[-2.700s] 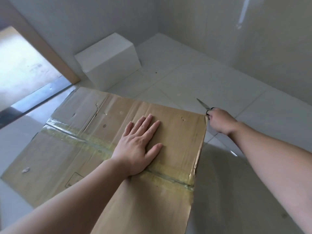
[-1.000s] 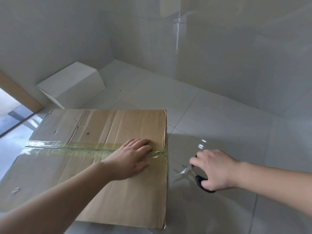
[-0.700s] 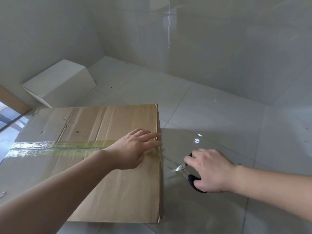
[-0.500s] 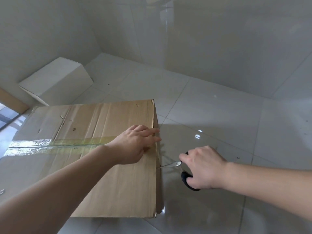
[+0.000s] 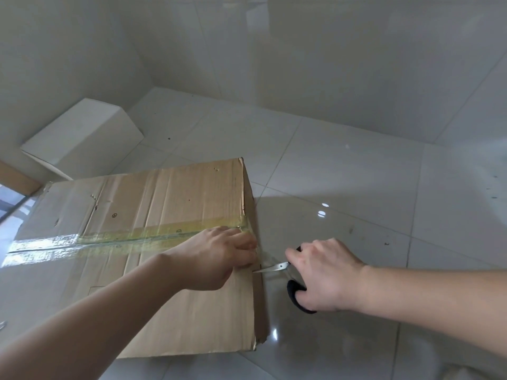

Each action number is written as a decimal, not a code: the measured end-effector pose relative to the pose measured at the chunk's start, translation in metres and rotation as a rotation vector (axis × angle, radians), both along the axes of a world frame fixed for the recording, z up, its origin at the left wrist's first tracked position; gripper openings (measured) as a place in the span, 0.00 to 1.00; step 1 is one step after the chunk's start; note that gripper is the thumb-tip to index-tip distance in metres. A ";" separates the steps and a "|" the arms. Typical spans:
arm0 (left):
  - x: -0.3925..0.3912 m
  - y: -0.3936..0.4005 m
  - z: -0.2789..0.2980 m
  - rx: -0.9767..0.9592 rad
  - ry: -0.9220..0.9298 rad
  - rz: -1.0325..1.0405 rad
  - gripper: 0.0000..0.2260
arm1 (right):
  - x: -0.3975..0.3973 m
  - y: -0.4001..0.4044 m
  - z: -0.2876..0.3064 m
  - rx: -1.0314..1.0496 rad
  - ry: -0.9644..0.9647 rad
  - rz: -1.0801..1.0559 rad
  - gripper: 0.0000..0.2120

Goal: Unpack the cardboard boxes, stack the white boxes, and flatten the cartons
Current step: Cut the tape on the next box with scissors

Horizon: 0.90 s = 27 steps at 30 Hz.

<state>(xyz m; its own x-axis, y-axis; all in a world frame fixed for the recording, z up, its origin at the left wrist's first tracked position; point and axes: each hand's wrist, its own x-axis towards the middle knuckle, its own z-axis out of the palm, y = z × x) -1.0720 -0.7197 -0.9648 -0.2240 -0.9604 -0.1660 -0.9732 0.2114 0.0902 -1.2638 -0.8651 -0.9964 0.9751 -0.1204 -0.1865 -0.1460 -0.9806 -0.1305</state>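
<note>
My two forearms enter from the lower edge, both bare to the frame's border with no sleeve showing; my left hand [image 5: 216,260] and right hand [image 5: 326,275] are ungloved, with no ring, watch or band in sight.

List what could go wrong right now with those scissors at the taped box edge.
The scissors tip points at the left hand, whose fingers curl over the cardboard box edge by the tape; a slip could nick them. Pushed deep, the blade might cut whatever is inside, which is hidden.
</note>
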 end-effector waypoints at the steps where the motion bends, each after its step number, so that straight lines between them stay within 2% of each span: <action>1: 0.000 0.001 0.001 -0.022 -0.003 0.009 0.21 | 0.002 0.001 0.001 -0.005 0.006 -0.014 0.15; 4: -0.001 0.007 0.000 -0.030 0.020 0.041 0.20 | 0.009 0.002 0.003 -0.032 0.029 -0.033 0.16; 6: 0.002 0.015 -0.002 -0.017 0.107 0.097 0.22 | 0.014 0.003 0.004 -0.047 0.041 -0.030 0.16; 8: 0.009 0.026 -0.006 -0.084 0.157 0.194 0.24 | 0.018 0.005 0.005 -0.058 0.051 -0.026 0.15; 11: 0.026 0.042 -0.014 -0.198 0.048 0.375 0.19 | 0.022 0.007 0.007 -0.074 0.065 -0.046 0.13; 13: 0.035 0.048 -0.018 -0.166 -0.014 0.477 0.22 | 0.026 0.005 0.010 -0.088 0.069 -0.088 0.12; 16: 0.040 0.050 -0.028 -0.040 -0.043 0.453 0.31 | 0.033 0.004 0.013 -0.117 0.085 -0.104 0.10; 23: 0.040 0.044 -0.043 -0.027 -0.004 0.516 0.33 | 0.036 0.013 0.006 -0.069 0.127 -0.121 0.04; 27: 0.039 0.046 -0.045 -0.036 0.007 0.514 0.33 | 0.033 0.018 0.000 -0.038 0.094 -0.158 0.07</action>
<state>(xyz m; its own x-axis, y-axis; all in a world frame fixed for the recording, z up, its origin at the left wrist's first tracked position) -1.0329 -0.6740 -1.0103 0.2772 -0.9518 -0.1310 -0.9517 -0.2908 0.0990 -1.2309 -0.8470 -0.9960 0.9219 -0.2791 -0.2687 -0.3081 -0.9486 -0.0720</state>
